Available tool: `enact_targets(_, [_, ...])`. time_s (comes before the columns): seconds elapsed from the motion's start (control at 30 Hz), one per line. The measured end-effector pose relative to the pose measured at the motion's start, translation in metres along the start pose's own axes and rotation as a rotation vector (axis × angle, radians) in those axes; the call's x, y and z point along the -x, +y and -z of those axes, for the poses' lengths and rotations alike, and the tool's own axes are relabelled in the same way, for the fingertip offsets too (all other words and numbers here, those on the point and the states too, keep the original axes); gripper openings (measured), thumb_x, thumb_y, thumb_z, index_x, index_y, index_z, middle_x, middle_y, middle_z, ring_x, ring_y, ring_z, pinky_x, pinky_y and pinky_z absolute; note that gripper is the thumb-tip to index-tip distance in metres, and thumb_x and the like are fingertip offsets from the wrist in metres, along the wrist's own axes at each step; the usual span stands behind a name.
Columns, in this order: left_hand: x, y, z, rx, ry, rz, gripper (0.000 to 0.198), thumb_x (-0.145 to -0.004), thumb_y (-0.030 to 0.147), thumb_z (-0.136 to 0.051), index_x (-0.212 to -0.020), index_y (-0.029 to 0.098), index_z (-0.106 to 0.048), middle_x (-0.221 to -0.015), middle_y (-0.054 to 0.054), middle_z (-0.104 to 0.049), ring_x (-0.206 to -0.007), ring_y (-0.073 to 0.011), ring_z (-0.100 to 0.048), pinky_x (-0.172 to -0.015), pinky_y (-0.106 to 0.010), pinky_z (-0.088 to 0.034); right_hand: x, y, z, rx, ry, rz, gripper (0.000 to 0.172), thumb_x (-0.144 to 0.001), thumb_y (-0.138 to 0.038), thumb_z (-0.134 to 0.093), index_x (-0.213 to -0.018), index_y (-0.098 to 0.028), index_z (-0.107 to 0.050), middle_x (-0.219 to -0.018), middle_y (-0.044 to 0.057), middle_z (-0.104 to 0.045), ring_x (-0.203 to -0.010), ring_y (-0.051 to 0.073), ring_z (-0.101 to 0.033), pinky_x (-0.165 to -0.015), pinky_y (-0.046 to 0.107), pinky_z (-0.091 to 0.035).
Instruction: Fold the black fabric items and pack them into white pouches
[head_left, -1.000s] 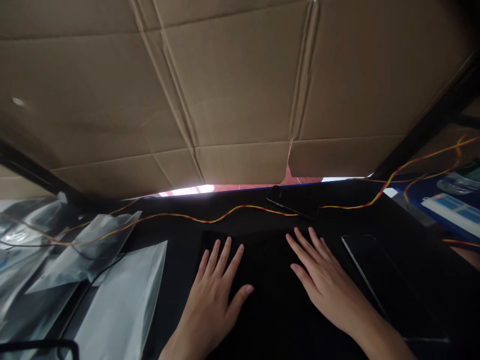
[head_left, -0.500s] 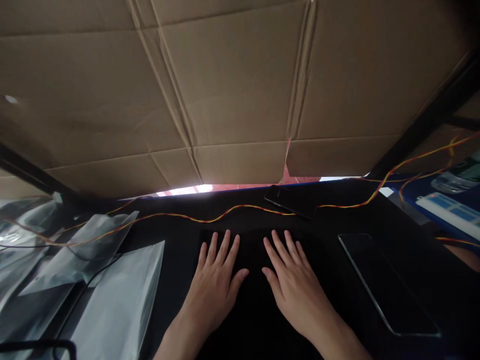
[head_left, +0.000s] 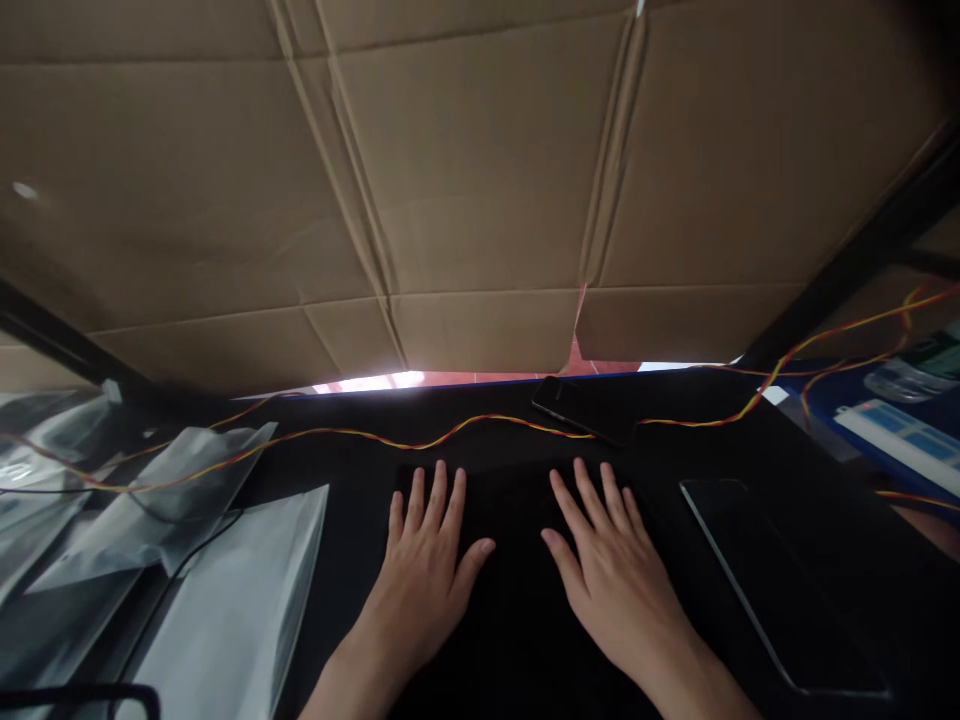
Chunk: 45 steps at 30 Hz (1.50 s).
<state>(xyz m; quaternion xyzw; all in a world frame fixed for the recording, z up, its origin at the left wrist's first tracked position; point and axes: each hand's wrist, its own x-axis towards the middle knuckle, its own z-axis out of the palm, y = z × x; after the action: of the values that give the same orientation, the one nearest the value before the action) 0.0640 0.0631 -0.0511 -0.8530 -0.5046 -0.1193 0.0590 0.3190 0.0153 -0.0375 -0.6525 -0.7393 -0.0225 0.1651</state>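
My left hand (head_left: pixel 424 580) lies palm down with fingers stretched and thumb out. It rests on a black piece (head_left: pixel 506 510), probably cloth, whose edges barely show against the dark tabletop. My right hand (head_left: pixel 619 575) is flat on the same dark area, fingers spread, a gap between the two thumbs. Neither hand holds anything. Beyond the fingertips a dark phone (head_left: pixel 581 408) lies at a slant. To the right of my right hand is a flat dark rectangle (head_left: pixel 780 590) with a pale, glassy rim; its kind is unclear.
A twisted red-yellow wire (head_left: pixel 480 418) crosses the table behind my hands. Translucent plastic bags (head_left: pixel 232 600) and a thin black cable (head_left: pixel 202 545) lie on the left. Creased cardboard (head_left: pixel 480 180) hangs across the back. A plastic bottle (head_left: pixel 911 375) and a white-blue box (head_left: pixel 904 440) are on the right.
My hands have moved apart: the left slightly leftward, the right a little to the right. Both stay flat with spread fingers. The view has shifted slightly.
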Motion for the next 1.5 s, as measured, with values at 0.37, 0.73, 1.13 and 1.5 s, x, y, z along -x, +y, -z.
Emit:
enact_targets(0.37, [-0.053, -0.040, 0.067, -0.062, -0.041, 0.057, 0.048, -0.103, 0.011, -0.049, -0.143, 0.025, -0.073, -0.132, -0.013, -0.081, -0.106, -0.0367, -0.075, -0.080, -0.049, -0.058, -0.052, 0.060, 0.037, 0.078, 0.124, 0.040, 0.041, -0.108, -0.020, -0.047, -0.138, -0.016, -0.074, -0.122, 0.011, -0.082, -0.096, 0.032, -0.070, -0.081, 0.049, -0.060])
enact_targets(0.73, [0.016, -0.045, 0.093, 0.011, 0.231, -0.176, 0.032, -0.108, 0.017, -0.052, -0.116, 0.033, -0.079, -0.100, 0.000, -0.081, -0.100, -0.0279, -0.070, -0.091, -0.045, -0.042, 0.017, 0.073, 0.063, -0.021, 0.300, 0.125, 0.026, -0.110, -0.025, -0.051, -0.107, -0.028, -0.077, -0.109, 0.006, -0.078, -0.101, 0.027, -0.071, -0.086, 0.043, -0.052])
enact_targets(1.13, [0.077, -0.043, 0.091, 0.183, -0.197, -0.456, 0.069, -0.098, 0.070, -0.070, -0.162, 0.049, -0.054, -0.152, -0.001, -0.072, -0.129, -0.0337, -0.074, -0.096, -0.042, -0.061, 0.074, 0.030, 0.057, -0.139, -0.059, 0.417, 0.028, -0.099, -0.057, -0.076, -0.124, -0.045, -0.079, -0.159, -0.004, -0.064, -0.133, 0.030, -0.071, -0.090, 0.040, -0.071])
enact_targets(1.5, [0.047, -0.029, 0.111, 0.305, -0.054, -0.012, 0.038, -0.103, 0.025, -0.053, -0.130, 0.036, -0.078, -0.101, -0.002, -0.085, -0.087, -0.0251, -0.083, -0.073, -0.035, -0.068, 0.045, -0.004, 0.040, -0.300, -0.001, -0.014, 0.021, -0.109, -0.036, -0.058, -0.123, -0.031, -0.073, -0.106, 0.005, -0.078, -0.095, 0.029, -0.078, -0.083, 0.048, -0.068])
